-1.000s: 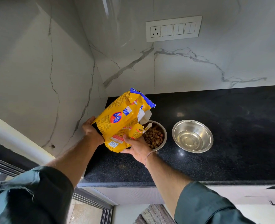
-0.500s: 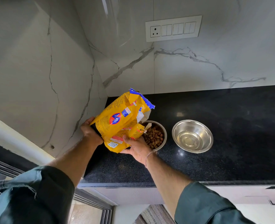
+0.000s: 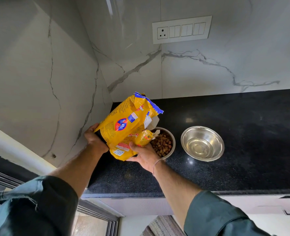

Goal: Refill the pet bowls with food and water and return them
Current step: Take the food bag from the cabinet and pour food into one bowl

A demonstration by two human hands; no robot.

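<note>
Yellow crinkled pet-food bag (image 3: 123,123) with a torn blue top: we record it held tilted above the desk's left end, much as half a second ago, with no real shift. The left hand (image 3: 94,140) still grips its rear lower corner. The right hand (image 3: 144,154) still curls round its folded lower front. The round steel bowl of brown kibble (image 3: 173,142) sits on the black speckled stone desk (image 3: 243,167), and we note its left rim is hidden by bag and right hand. The round steel bowl holding clear water (image 3: 217,145) stands just beside it on the right, not touching. Behind is a white switch plate (image 3: 181,29) on the grey-veined marble wall (image 3: 38,65). A striped rug (image 3: 163,225) lies on the floor below.
</note>
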